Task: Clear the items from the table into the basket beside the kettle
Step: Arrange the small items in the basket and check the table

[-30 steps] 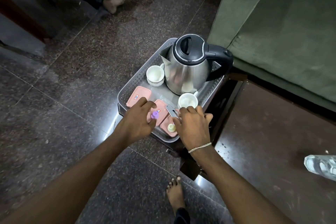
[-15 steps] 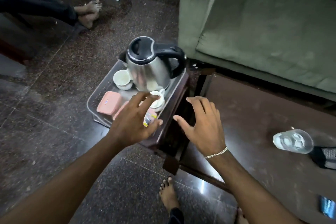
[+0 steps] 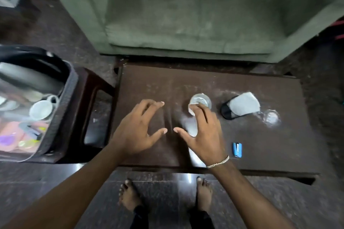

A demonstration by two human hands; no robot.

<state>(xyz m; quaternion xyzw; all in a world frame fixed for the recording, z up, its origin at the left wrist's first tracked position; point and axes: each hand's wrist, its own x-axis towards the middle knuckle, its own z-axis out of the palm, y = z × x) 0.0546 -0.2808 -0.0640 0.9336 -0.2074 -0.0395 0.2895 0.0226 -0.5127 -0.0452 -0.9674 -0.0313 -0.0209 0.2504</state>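
A clear glass (image 3: pixel 200 100) stood near the middle of the dark table (image 3: pixel 260 135), with the right hand (image 3: pixel 202 134) spread wide over it, fingertips seemingly on its rim though blur left contact unsure. The left hand (image 3: pixel 137 128) hovered just beside, fingers splayed and empty. Toward the table's right edge lay a black object under a grey cloth (image 3: pixel 243 106), another clear glass item (image 3: pixel 270 117) and, nearer the front edge, a small blue item (image 3: pixel 237 149); the basket (image 3: pixel 63 108) with kettle (image 3: pixel 28 76) and white cup (image 3: pixel 41 109) sat off the left edge.
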